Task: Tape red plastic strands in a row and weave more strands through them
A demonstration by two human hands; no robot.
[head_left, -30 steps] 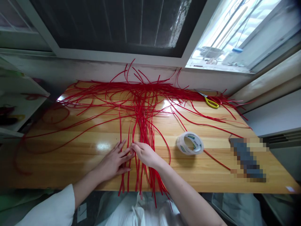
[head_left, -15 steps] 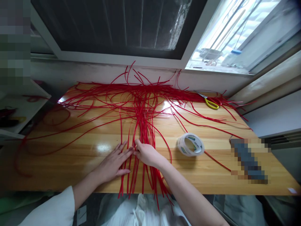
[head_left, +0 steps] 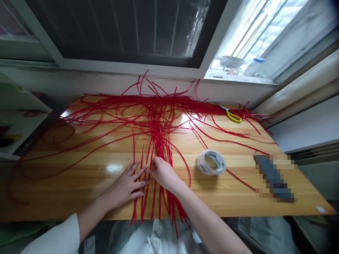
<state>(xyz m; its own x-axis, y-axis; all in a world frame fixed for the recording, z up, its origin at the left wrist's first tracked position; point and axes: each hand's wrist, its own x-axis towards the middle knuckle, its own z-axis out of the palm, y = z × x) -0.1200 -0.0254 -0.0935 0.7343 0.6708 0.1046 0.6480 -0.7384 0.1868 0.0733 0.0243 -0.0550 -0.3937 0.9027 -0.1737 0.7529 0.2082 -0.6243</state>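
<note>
Long thin red strands (head_left: 158,141) run down the middle of the wooden table, their ends hanging over the front edge. My left hand (head_left: 129,183) lies flat with fingers spread across several separated strands at the left of this bundle. Right beside it, my right hand (head_left: 162,173) is closed in a pinch on a red strand; its fingertips are partly hidden by the hand's back. Under and to the right of my right wrist, more strands lie close together.
A big tangle of red strands (head_left: 169,100) stretches along the table's back edge. Yellow-handled scissors (head_left: 233,116) rest on its right end. A clear tape roll (head_left: 211,162) stands right of my hands, and a blurred-out dark object (head_left: 274,178) lies farther right.
My left hand's fingers have spread wider over the strands. My right hand stays pinched close by, and one strand near it has shifted slightly. The whole view has moved a little.
</note>
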